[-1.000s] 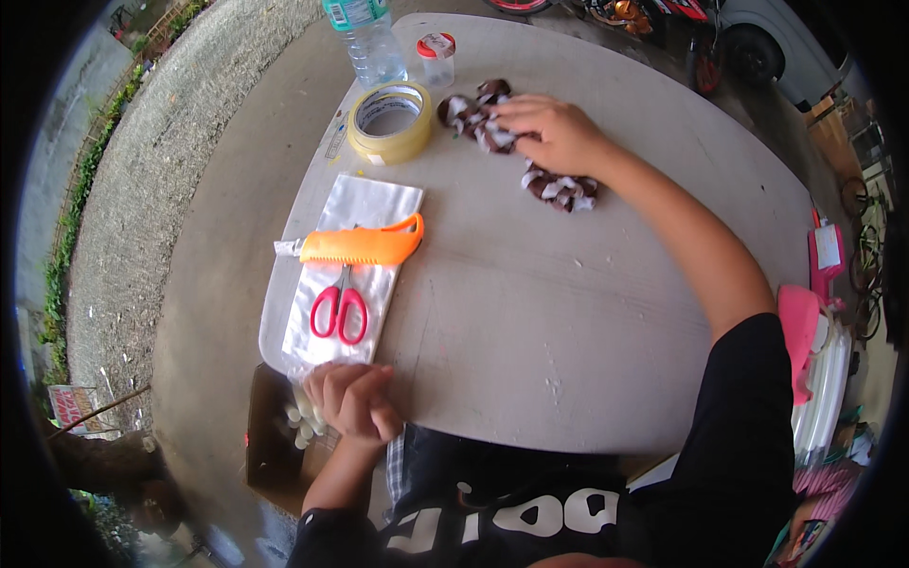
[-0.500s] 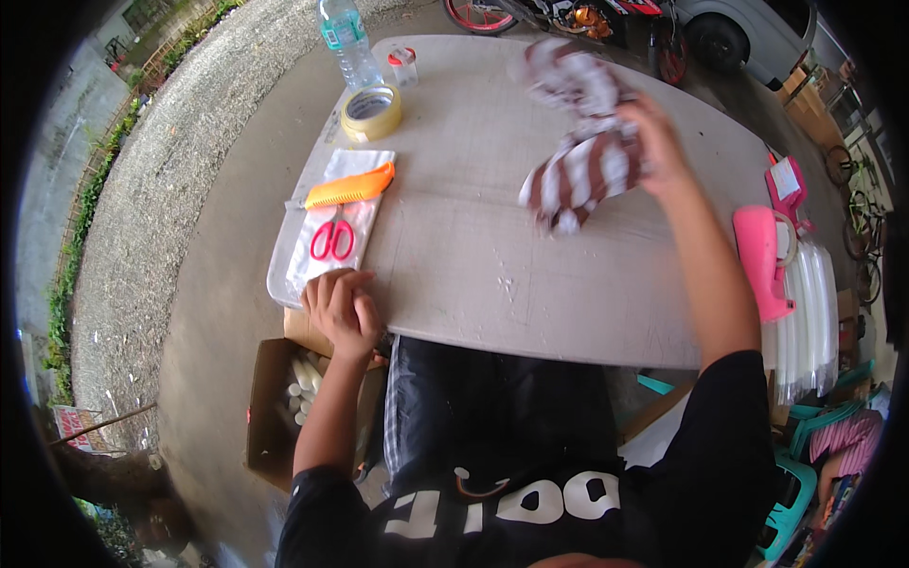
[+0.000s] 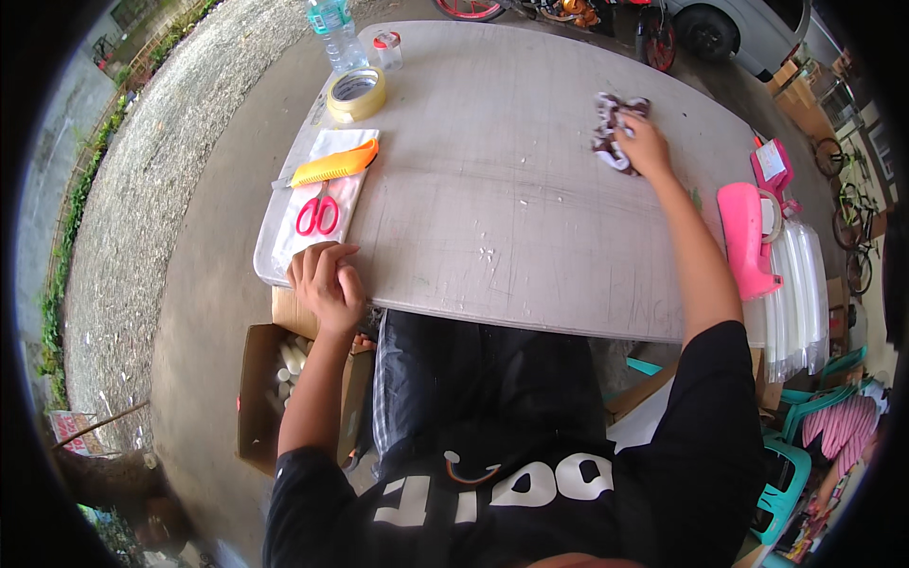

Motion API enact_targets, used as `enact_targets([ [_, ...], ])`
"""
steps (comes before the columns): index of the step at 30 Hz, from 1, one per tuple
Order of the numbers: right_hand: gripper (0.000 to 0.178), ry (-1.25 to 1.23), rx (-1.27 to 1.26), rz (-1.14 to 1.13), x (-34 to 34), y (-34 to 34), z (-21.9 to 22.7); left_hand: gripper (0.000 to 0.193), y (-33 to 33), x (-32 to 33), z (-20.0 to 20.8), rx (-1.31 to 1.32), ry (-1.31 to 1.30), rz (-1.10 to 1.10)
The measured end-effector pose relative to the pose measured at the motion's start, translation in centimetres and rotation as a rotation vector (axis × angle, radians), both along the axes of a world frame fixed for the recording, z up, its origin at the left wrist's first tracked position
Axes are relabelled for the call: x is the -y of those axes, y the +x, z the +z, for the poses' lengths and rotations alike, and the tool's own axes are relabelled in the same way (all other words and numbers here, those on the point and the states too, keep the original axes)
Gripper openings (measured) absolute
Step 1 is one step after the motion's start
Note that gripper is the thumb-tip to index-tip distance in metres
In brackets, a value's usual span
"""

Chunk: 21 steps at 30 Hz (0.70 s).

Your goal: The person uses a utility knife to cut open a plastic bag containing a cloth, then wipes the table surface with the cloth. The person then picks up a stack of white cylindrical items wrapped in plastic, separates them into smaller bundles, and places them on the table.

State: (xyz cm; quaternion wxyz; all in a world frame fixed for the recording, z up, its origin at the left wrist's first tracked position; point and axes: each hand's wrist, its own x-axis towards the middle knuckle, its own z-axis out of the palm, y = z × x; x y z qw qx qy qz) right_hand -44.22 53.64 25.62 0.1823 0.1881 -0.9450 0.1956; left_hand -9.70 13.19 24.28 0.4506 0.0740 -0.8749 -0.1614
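A brown-and-white striped cloth is bunched under my right hand, pressed against the far right part of the grey table. The fingers of that hand are curled over the cloth. My left hand rests on the table's near left edge with loosely bent fingers and nothing visible in them. Just beyond it lie red-handled scissors and an orange cutter on a stack of clear plastic bags. Small white crumbs are scattered over the tabletop.
At the far left stand a roll of clear tape, a water bottle and a small red-lidded jar. A pink tape dispenser and long plastic-wrapped packs line the right edge. A cardboard box sits below left.
The cloth, raised and loose before, is now bunched down on the table, farther right. My right hand has come down with it. The left hand stays at the table edge.
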Motion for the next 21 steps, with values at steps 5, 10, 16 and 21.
enact_targets([
  [5, 0.033, -0.095, 0.055, 0.438, 8.9, 6.2, 0.7, 0.019, 0.4, 0.1, 0.3, 0.002, -0.009, 0.008],
  [10, 0.035, -0.101, 0.172, 0.763, 8.9, 12.8, 1.5, 0.016, -0.1, 0.6, 0.2, 0.041, 0.003, 0.009],
  [16, 0.045, -1.039, 0.458, 0.185, 1.8, 19.7, 6.5, 0.034, 4.3, -2.8, -0.2, -0.214, -0.201, -0.064],
  [21, 0.056, -0.555, 0.353, 0.236, -7.5, 20.9, 8.3, 0.027, 9.6, -7.9, -3.3, 0.278, 0.232, -0.653],
])
